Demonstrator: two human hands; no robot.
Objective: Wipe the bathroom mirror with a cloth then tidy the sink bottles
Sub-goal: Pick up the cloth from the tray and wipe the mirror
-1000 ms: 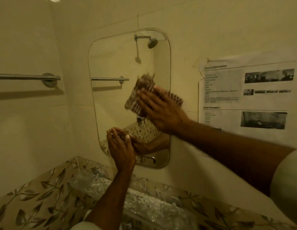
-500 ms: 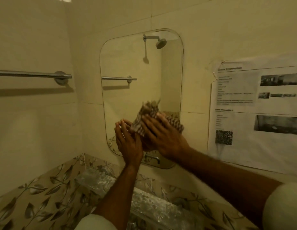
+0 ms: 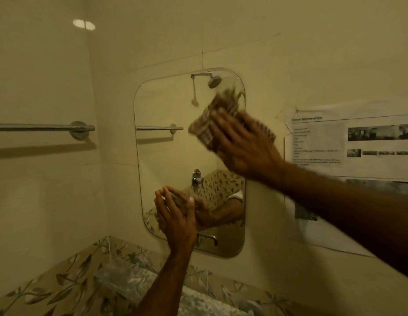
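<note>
A tall mirror with rounded corners hangs on the cream tiled wall. My right hand presses a brown checked cloth flat against the mirror's upper right part; hand and cloth are blurred by motion. My left hand rests with spread fingers flat on the glass at the lower left, holding nothing. Its reflection meets it in the mirror. No sink bottles are in view.
A chrome towel rail is fixed to the left wall. A printed paper notice is taped to the wall right of the mirror. Below runs a band of leaf-patterned tiles and a mottled grey shelf.
My right hand has swept the cloth from the mirror's lower middle up to its upper right. My left hand has stayed flat on the lower glass.
</note>
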